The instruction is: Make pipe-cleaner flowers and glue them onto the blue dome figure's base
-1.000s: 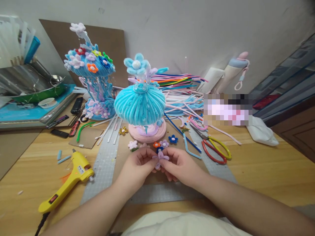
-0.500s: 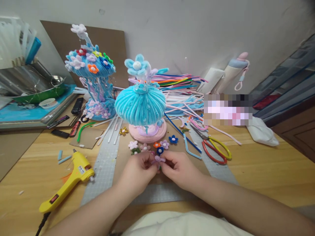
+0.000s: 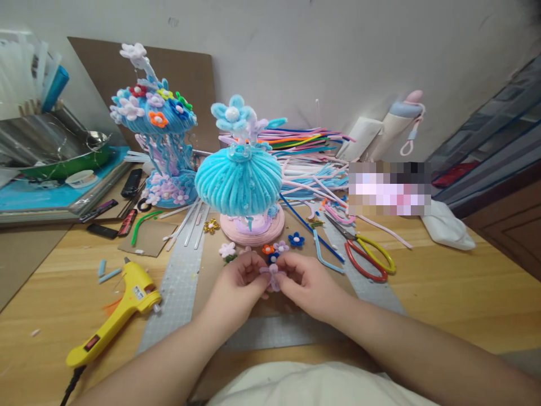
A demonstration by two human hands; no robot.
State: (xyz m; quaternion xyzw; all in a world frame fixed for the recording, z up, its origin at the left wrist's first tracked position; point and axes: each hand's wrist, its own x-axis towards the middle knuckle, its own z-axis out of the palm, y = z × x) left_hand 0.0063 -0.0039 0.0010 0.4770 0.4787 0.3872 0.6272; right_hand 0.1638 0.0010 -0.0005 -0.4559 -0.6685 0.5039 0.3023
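Fingers of left hand (image 3: 236,285) and right hand (image 3: 308,283) pinching lilac fuzzy-stem flower (image 3: 274,270) from opposite sides, probably steadying it. Flower being held in front of turquoise ribbed fuzzy dome ornament (image 3: 239,180); yellow plastic glue gun (image 3: 134,290) lying front-left of ornament, seemingly within reach.

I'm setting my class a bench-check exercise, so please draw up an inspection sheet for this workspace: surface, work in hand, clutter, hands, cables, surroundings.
Surface: wooden table with a gray cutting mat.
Work: lilac flower in hand; small flowers beyond it, near a turquoise pleated piece.
Clutter: scissors at right; yellow glue gun at left; fuzzy stems heaped behind.
Hands: left hand and right hand both pinch the lilac flower.
Cables: black cord from the glue gun, leaving view; plug not seen.
Surroundings: gray wall, with a brown board against it; an area at right is pixelated.
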